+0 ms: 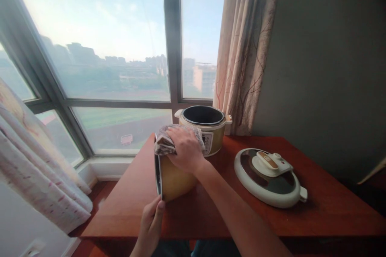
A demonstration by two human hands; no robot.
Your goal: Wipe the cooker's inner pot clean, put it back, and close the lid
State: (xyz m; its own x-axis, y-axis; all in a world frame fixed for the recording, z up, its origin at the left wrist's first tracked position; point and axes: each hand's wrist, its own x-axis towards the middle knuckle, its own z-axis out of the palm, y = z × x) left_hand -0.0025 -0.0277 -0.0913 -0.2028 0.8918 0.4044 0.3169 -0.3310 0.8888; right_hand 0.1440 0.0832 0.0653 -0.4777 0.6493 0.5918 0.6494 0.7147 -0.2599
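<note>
A gold-coloured inner pot [177,178] lies tipped on its side above the table, its rim facing left. My left hand [152,213] pinches the lower edge of that rim between thumb and fingers. On the pot's upper outer wall, my right hand [185,146] presses a crumpled patterned cloth [164,144], fingers closed over it. Just behind stands the pressure cooker body [218,136], upright and uncovered, with a dark interior and a control panel partly hidden by my right hand. The pot's inside is mostly turned from view.
The cooker lid [268,200], white-rimmed with a dark top and handle, rests on the right of the red-brown wooden table [325,204]. A window [114,48] stands beyond, with a curtain [241,48] behind the cooker and another curtain [39,160] at left.
</note>
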